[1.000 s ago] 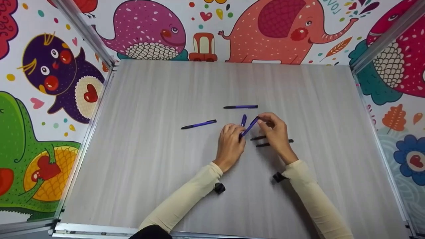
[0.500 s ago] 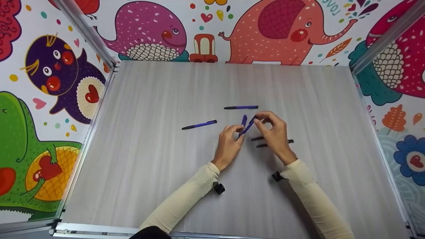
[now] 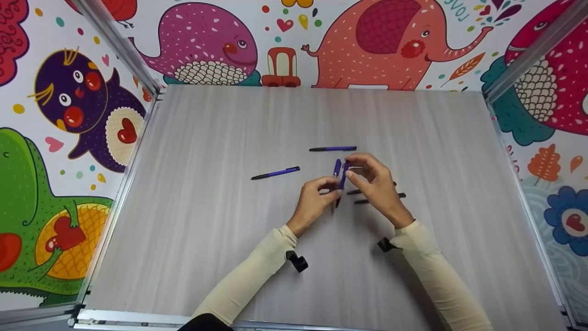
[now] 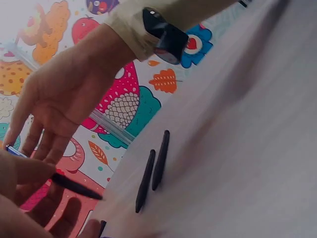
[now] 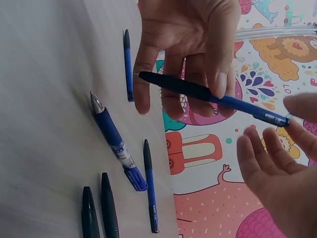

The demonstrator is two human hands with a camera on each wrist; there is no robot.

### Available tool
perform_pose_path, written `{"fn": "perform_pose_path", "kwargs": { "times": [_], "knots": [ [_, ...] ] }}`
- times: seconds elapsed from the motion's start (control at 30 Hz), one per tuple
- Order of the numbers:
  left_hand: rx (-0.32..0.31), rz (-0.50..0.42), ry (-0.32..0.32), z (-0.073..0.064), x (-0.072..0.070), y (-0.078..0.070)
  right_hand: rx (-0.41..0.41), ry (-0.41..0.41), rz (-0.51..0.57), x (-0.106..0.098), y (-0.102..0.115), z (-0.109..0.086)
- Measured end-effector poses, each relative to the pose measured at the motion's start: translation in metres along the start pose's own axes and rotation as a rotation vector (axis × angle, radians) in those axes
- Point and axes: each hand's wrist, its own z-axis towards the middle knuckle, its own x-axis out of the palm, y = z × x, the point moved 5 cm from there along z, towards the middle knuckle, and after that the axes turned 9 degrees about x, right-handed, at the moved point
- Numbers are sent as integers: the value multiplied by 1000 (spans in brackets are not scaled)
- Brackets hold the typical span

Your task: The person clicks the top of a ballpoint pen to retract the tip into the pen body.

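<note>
A ballpoint pen (image 5: 237, 104) with a blue barrel and black grip is held between both hands, raised over the table. My left hand (image 3: 312, 202) pinches it near the black grip, thumb on the barrel. At the clicker end, the thumb and forefinger of my right hand (image 3: 380, 189) pinch it, with the other fingers spread in the right wrist view. Just behind the held pen lies a thicker blue pen (image 5: 111, 130) with a silver tip. Two dark pens (image 4: 144, 182) lie side by side under my right hand, which partly hides them in the head view.
One blue and black pen (image 3: 275, 173) lies left of the hands, another (image 3: 333, 148) farther back. The wood-grain table (image 3: 206, 230) has metal rails along its sides and front. Walls with cartoon animals (image 3: 381, 46) rise at the back and sides.
The held pen has swung from a slant to nearly in line with my view, its black tip now showing below my left fingers. My right hand has shifted slightly left, my left hand slightly down.
</note>
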Motion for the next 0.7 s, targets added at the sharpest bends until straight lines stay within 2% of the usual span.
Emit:
{"fn": "perform_pose_path", "kwargs": {
  "times": [0.1, 0.27, 0.33, 0.5, 0.7],
  "knots": [
    [-55, -102, 48, -1, 0, 0, 27, 61, 55, 2, 0, -1],
    [-229, -430, 97, -6, 2, 5, 41, 147, 156, 5, 1, -1],
    [-267, -520, 107, -7, 2, 7, 44, 176, 193, 5, 2, -2],
    [-282, -619, 112, -7, 1, 8, 53, 216, 254, 6, 4, -3],
    [-328, -650, 125, -9, 1, 9, 78, 202, 257, 6, 3, -4]
  ]
}}
